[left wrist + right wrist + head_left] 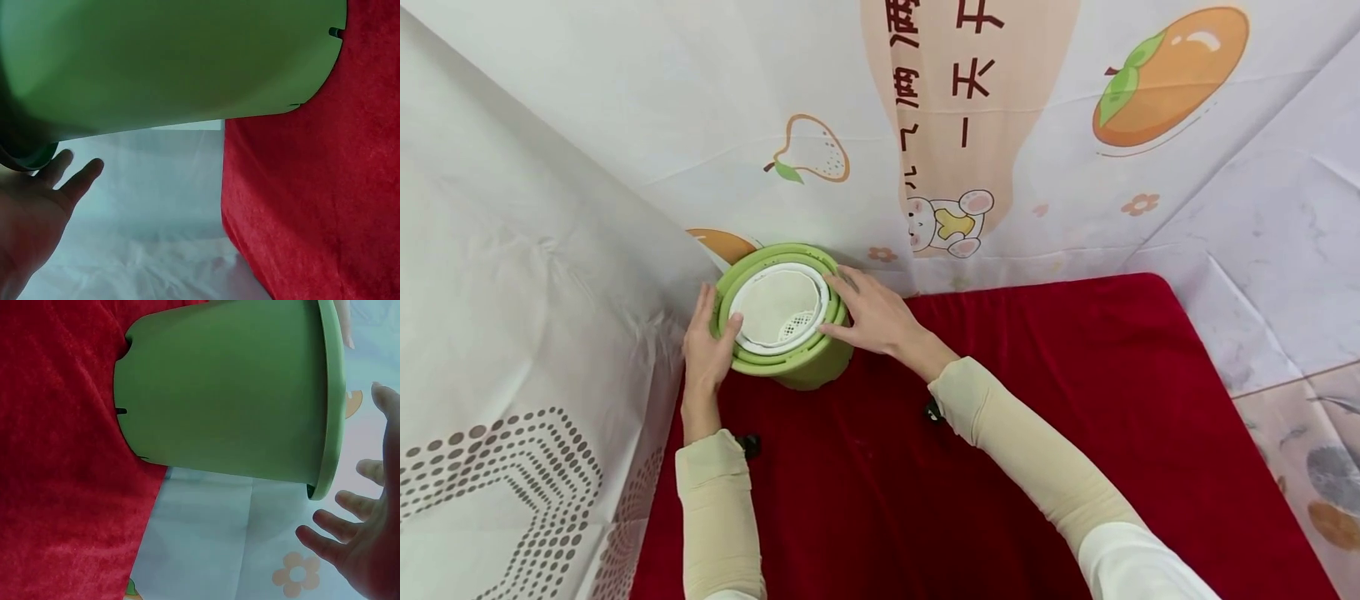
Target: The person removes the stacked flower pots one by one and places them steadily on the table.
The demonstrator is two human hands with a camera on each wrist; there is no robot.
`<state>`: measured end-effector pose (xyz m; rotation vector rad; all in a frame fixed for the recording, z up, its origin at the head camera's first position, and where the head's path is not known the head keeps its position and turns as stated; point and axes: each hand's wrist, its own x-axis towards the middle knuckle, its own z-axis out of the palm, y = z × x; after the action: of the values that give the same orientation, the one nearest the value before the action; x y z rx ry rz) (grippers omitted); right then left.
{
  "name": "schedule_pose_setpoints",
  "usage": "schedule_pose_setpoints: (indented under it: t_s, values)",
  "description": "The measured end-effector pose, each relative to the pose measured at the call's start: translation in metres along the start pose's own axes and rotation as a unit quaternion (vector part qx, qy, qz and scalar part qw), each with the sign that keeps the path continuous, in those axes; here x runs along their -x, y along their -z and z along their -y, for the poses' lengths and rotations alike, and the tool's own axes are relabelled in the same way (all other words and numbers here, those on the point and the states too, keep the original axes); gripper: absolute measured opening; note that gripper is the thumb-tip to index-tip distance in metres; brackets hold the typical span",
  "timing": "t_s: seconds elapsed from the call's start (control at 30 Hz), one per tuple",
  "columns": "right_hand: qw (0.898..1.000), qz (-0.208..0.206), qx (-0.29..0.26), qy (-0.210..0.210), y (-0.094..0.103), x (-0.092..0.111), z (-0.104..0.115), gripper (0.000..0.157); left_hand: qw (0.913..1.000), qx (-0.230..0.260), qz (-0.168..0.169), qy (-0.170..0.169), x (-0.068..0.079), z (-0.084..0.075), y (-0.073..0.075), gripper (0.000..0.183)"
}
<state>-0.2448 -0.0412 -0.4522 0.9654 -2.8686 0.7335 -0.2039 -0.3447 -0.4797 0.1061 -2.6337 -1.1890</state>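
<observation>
A green plant pot (808, 371) stands upright on the red cloth, near the back left. Nested inside its rim is a white round container (775, 304), its floor pierced by small holes on one side. My left hand (707, 350) is at the left of the green rim, thumb over the top edge and straight fingers along the outside. Over the right side of the rim, my right hand (883, 317) reaches with spread fingers and its thumb toward the white edge. From the right wrist, that hand's relaxed fingers (337, 525) show apart from the pot's wall.
Red cloth (1075, 417) covers the table surface. A white printed curtain (700, 125) hangs close behind the pot, and another sheet (512, 292) runs along the left side. Dark small objects (933, 411) show by both sleeves.
</observation>
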Motion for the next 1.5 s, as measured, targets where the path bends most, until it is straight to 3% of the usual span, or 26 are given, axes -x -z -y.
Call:
schedule_pose_setpoints:
  t_s: [0.2,0.43,0.67,0.9,1.1,1.27,1.5]
  values:
    - [1.0,0.011,-0.002,-0.01,-0.004,-0.007,0.003,0.083,0.9997,-0.007,0.023,-0.001,-0.007,0.003,0.002,0.069]
    - [1.0,0.02,-0.009,-0.018,-0.013,-0.012,0.005,0.083,0.9984,0.042,0.026,0.028,-0.008,0.009,0.002,0.067]
    - [1.0,0.016,0.007,-0.017,-0.016,-0.014,0.005,0.083,0.9976,0.051,0.033,0.032,-0.011,0.007,0.002,0.068]
    - [0.998,0.026,0.06,0.026,-0.019,-0.018,0.005,0.074,0.9963,0.073,0.031,0.031,-0.012,0.006,0.001,0.064]
    - [0.991,0.051,0.092,0.088,-0.019,-0.025,0.007,0.059,0.9958,0.088,0.006,0.026,-0.011,0.007,-0.004,0.062]
    - [0.984,0.075,0.086,0.14,-0.021,-0.032,0.007,0.047,0.9958,0.089,-0.009,0.02,-0.009,0.009,-0.005,0.057]
    - [0.979,0.1,0.071,0.163,-0.017,-0.038,0.006,0.045,0.9952,0.096,-0.018,0.005,-0.007,0.008,-0.005,0.056]
